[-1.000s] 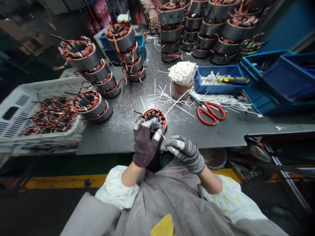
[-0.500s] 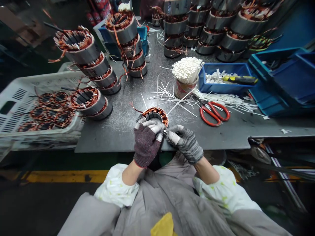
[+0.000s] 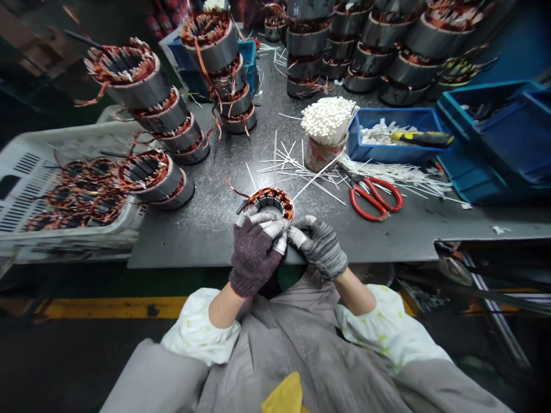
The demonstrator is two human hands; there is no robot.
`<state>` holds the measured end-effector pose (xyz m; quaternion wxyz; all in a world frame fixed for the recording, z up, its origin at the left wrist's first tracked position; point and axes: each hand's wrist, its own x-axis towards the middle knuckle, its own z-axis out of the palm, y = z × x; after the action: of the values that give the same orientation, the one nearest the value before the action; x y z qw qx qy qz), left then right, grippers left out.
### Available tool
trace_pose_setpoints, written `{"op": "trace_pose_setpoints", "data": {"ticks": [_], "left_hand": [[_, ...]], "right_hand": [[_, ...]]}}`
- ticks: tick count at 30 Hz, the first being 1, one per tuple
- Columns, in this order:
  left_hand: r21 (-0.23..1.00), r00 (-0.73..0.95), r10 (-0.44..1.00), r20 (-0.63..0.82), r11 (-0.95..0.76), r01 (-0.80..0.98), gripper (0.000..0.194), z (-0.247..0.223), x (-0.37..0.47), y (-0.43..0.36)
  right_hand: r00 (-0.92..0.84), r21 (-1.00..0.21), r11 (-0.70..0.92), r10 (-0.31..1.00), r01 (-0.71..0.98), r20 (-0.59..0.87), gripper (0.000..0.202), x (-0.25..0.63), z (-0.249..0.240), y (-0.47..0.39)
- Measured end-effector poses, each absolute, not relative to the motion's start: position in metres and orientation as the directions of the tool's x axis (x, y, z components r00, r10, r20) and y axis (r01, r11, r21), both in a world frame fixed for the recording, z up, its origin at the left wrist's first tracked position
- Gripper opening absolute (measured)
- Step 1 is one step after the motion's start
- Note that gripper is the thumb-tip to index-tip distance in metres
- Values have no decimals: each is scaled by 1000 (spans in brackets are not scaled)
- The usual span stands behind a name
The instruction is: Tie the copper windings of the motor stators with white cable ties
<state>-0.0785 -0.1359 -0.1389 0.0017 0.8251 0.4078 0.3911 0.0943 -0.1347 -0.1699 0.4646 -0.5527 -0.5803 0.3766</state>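
Dark speckled worktop [image 3: 206,229] under cold light, with stacked wound rings [image 3: 138,83] at left, more stacks [image 3: 307,41] at the rear, and a slotted white crate [image 3: 77,232] beside the left edge. Near the front edge, between loose white sticks [image 3: 286,158] and the person's lap, one copper-wound ring [image 3: 270,194] on the worktop. Closed over its near rim, the maroon-gloved left hand [image 3: 258,248]; at its near right side, fingertips bunched close to the left hand's, the grey-gloved right hand [image 3: 323,244].

Coppery orange around the top, in chunky bundled turns; dark segmented inner wall with thin pale edging; thin copper tail [image 3: 236,188] and stubby black sleeve [image 3: 241,207] off to the left.

Near half of the ring hidden beneath gloves and pale taped fingertips. Too small to make out between the right fingertips: cannot tell a pinched object from mere contact. Well to the right, red-handled scissors [image 3: 377,196], apart from both hands. Rear stacks cut off by the top edge; far left corner dim and blurred.
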Motion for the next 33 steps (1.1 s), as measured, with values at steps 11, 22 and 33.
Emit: {"op": "trace_pose_setpoints", "data": {"ticks": [11,22,33], "left_hand": [[313,348,698,626,-633,708,21,-140,-75,-139],[387,228,776,588,-517,764,13,-142,-67,-137],[400,209,779,591,-508,763,14,-147,-69,-138]], "right_hand": [[-62,-671,278,943,687,327,25,98,-149,-140],[177,-794,439,819,420,546,19,120,-120,-141],[-153,-813,443,896,378,417,31,107,-140,-113]]}}
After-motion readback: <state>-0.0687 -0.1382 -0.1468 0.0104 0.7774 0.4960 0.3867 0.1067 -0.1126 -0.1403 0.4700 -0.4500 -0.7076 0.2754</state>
